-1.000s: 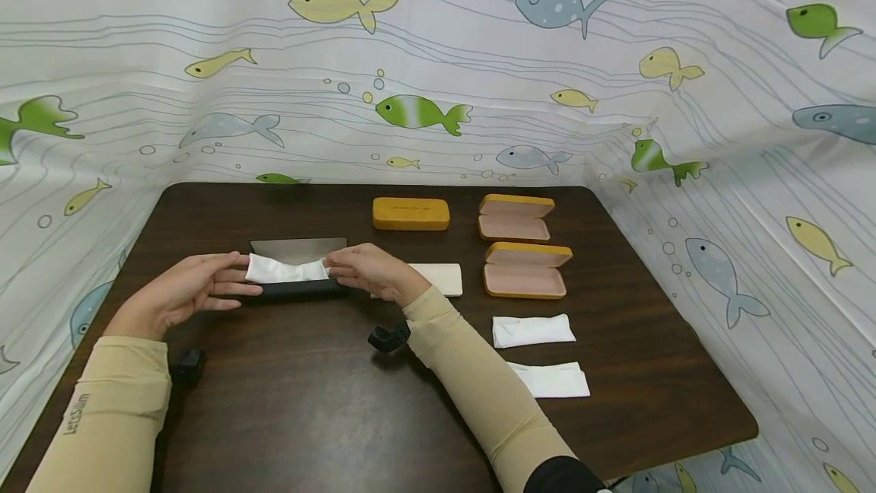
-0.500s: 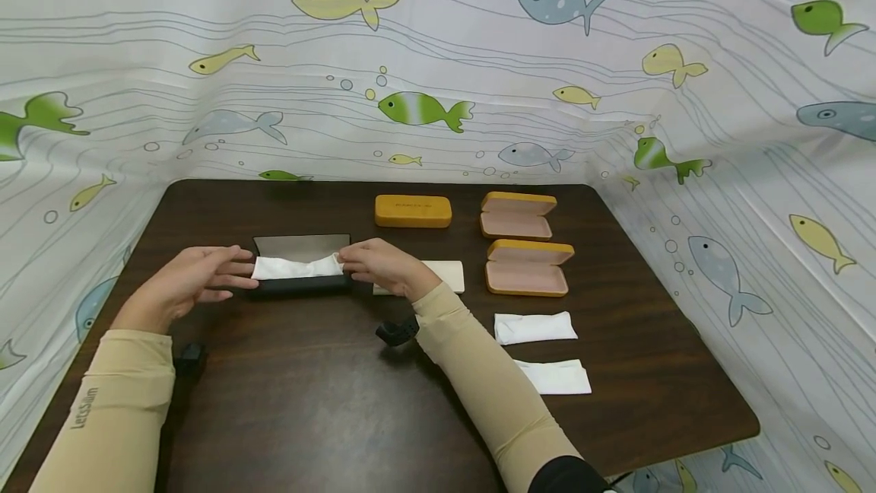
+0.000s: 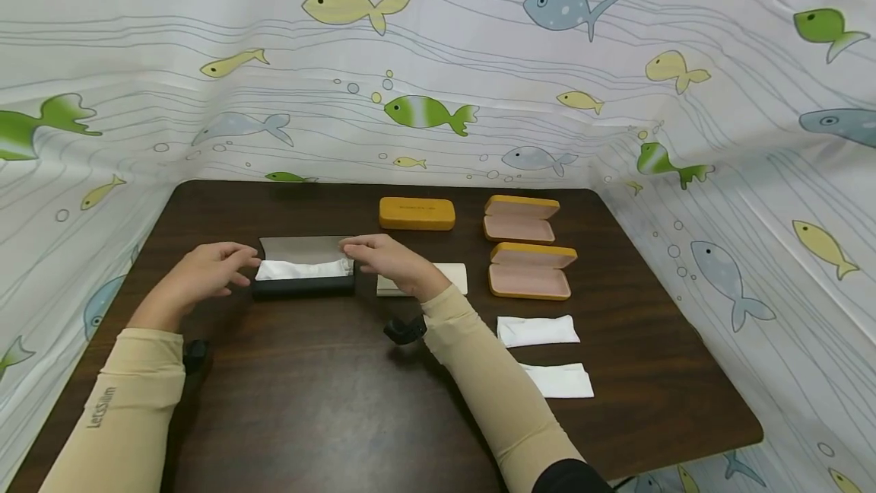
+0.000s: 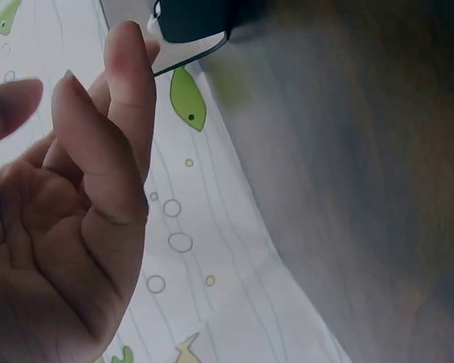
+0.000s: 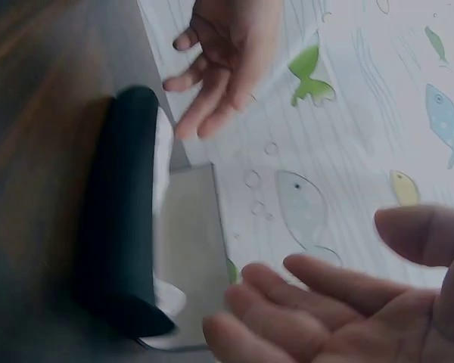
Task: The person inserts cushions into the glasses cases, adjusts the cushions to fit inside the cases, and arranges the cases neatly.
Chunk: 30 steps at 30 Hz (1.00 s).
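A dark glasses case with its grey-lined lid raised stands on the left half of the table. Inside it lies a folded white cloth, which also shows along the case's edge in the right wrist view. My left hand hovers just off the case's left end, its fingers relaxed and holding nothing. At the right end my right hand has its fingertips close over the corner of the lid, also holding nothing. In the right wrist view the right palm faces the case with fingers loosely extended.
A cream flat case lies partly behind the right hand. Farther back is a closed yellow case. Two open yellow cases with pink linings stand to the right, above two folded white cloths. A fish-print curtain surrounds the table.
The white cloth, held between both hands over the case a second ago, has gone down into it. Both hands have let go and moved apart from it.
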Available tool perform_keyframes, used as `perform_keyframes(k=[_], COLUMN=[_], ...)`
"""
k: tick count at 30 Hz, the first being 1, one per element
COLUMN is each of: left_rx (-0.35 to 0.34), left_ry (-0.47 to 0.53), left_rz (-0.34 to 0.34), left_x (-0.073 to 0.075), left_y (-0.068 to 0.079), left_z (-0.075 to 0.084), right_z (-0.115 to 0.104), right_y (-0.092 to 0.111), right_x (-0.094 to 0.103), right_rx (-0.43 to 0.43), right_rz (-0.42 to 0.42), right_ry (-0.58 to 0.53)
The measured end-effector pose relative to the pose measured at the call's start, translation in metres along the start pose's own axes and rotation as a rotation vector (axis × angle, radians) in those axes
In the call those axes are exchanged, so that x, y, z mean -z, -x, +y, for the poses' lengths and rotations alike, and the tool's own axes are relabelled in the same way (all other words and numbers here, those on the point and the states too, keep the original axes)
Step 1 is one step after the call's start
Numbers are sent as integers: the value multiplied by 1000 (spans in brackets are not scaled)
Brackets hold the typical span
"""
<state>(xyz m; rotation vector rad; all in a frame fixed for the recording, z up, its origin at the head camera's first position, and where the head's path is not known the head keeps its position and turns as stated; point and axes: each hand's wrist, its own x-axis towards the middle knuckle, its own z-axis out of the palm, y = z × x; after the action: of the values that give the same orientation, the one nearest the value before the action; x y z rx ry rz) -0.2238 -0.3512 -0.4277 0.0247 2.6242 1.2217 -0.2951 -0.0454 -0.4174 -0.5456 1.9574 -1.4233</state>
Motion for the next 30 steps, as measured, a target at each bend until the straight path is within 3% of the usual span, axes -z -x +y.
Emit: perform_keyframes(k=[4,10,17,19,22,25,27,30], left_rx=[-15,-21,-30,-37,-44,-32,-39,-82], left_ry=[-33,-92,-139,-148,-179,-212,-232,-268], left_rz=[-44,-80,-74,-13,168,353,376,283], left_x=[-3,-6,-9,-9,-10,-12,-12,-11], left_y=[-3,-6,-6,-5,-3,-3,-7,-17], left_z=[1,6,12,12,11,8,5,2], right_z=[6,9,9,10,10,12,14,19], right_y=[-7,-11,-15,-15,-14,-14,-16,-23], right_x=[-9,-17,-23,-22,-18,-14,-13,-13], right_rx=[-9,-48,-65,-44,32,117,138,113], right_rz=[-82,-97,-102,-84,18,210,308,336], right_ry=[-63,-124,-170,-159,-82,91,227,404])
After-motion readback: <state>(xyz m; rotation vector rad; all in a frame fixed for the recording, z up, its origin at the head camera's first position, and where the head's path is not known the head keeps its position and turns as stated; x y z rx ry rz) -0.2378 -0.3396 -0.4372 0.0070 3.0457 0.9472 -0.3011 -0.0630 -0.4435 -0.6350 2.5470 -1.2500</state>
